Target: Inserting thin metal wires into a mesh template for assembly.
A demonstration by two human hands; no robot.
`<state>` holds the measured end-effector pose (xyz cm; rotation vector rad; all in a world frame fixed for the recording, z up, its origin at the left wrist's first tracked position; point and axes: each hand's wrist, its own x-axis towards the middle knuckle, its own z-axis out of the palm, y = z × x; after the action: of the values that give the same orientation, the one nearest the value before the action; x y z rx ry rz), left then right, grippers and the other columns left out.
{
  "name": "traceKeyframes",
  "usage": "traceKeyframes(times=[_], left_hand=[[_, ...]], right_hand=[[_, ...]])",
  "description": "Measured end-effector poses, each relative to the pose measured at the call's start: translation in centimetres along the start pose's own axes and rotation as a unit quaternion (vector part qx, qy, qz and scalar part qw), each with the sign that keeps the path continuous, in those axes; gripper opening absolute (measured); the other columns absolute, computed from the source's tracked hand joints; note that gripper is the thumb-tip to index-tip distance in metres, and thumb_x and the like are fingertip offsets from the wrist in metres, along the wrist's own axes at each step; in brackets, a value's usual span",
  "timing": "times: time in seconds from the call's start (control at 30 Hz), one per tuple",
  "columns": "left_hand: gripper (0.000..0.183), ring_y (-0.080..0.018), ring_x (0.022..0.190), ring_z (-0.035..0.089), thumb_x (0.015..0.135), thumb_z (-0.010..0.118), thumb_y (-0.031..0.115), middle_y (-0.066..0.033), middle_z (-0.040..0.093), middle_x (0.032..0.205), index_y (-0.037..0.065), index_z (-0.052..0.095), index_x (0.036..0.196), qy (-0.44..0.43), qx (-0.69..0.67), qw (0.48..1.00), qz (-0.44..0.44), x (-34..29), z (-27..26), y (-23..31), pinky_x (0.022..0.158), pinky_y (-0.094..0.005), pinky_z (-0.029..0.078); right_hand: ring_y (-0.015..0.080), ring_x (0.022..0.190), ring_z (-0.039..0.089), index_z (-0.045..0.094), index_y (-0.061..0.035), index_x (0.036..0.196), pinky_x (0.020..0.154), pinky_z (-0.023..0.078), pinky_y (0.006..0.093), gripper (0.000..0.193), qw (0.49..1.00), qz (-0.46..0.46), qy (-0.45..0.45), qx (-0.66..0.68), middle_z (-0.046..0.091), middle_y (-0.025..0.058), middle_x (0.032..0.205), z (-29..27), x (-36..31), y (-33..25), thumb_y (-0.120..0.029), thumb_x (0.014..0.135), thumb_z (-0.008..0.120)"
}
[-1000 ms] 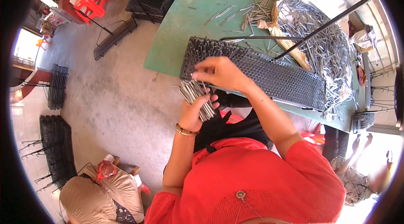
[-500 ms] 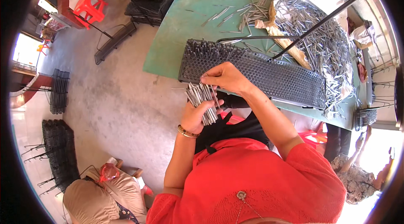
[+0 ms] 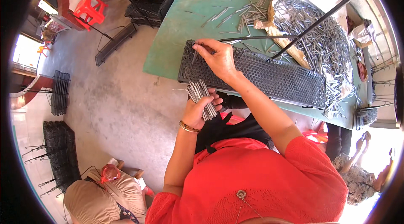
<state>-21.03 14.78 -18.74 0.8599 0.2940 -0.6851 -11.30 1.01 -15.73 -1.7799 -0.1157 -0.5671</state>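
Fingers of the right hand [image 3: 219, 58] pinch a thin metal pin [image 3: 194, 55] at the black perforated tray [image 3: 269, 76], frame centre, on the green surface [image 3: 176, 26]; the left hand [image 3: 200, 108] clenches a pin bundle [image 3: 203, 98] just below.

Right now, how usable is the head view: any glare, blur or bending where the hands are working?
Head view: sharp and evenly lit around the right hand on the black perforated panel and the left hand holding a bundle of metal pins; the pile of pins and the lower right corner are washed out by sun; fisheye bends the green table edge; black vignette rings the frame.
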Motion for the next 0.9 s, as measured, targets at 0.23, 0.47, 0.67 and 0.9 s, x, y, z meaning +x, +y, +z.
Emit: traceKeyframes(times=[0.23, 0.47, 0.67, 0.9], left_hand=[[0.028, -0.0283, 0.090, 0.065, 0.084, 0.057, 0.004, -0.0171, 0.064, 0.098, -0.002, 0.053, 0.112, 0.012, -0.002, 1.000, 0.001, -0.1, -1.3, -0.4, 0.078, -0.0412, 0.057], [0.028, -0.0291, 0.091, 0.065, 0.084, 0.059, 0.005, -0.0193, 0.064, 0.102, -0.003, 0.053, 0.109, 0.035, -0.021, 0.999, -0.005, -0.3, -0.7, -0.2, 0.078, -0.0400, 0.057], [0.029, -0.0285, 0.090, 0.065, 0.084, 0.060, 0.007, -0.0193, 0.064, 0.102, -0.003, 0.053, 0.110, 0.047, -0.003, 0.999, -0.011, -0.6, -0.7, -0.1, 0.076, -0.0399, 0.057], [0.028, -0.0261, 0.090, 0.066, 0.085, 0.060, 0.008, -0.0178, 0.065, 0.103, 0.000, 0.053, 0.111, 0.037, -0.005, 0.999, -0.028, -0.6, -0.4, -0.1, 0.074, -0.0390, 0.057]], right_hand=[[0.0307, 0.068, 0.065, 0.066, 0.0000, 0.088, 0.061, 0.052, 0.0347, 0.017, 0.990, -0.086, 0.005, -0.109, 0.067, 0.0155, 0.080, 0.0, -0.3, -0.6, -0.012, 0.078, 0.071], [0.0332, 0.070, 0.064, 0.065, 0.0002, 0.085, 0.062, 0.051, 0.0383, 0.015, 0.980, -0.152, -0.003, -0.129, 0.066, 0.0162, 0.077, 0.1, 0.1, -0.1, -0.010, 0.077, 0.071], [0.0342, 0.069, 0.062, 0.064, -0.0007, 0.091, 0.063, 0.050, 0.0404, 0.017, 0.976, -0.166, -0.030, -0.141, 0.065, 0.0159, 0.074, 0.4, 0.0, 0.2, -0.011, 0.078, 0.069], [0.0298, 0.082, 0.062, 0.066, -0.0034, 0.098, 0.075, 0.049, 0.0389, 0.022, 0.932, -0.271, -0.126, -0.203, 0.066, 0.0119, 0.091, 0.0, 0.2, 1.5, -0.009, 0.077, 0.069]])
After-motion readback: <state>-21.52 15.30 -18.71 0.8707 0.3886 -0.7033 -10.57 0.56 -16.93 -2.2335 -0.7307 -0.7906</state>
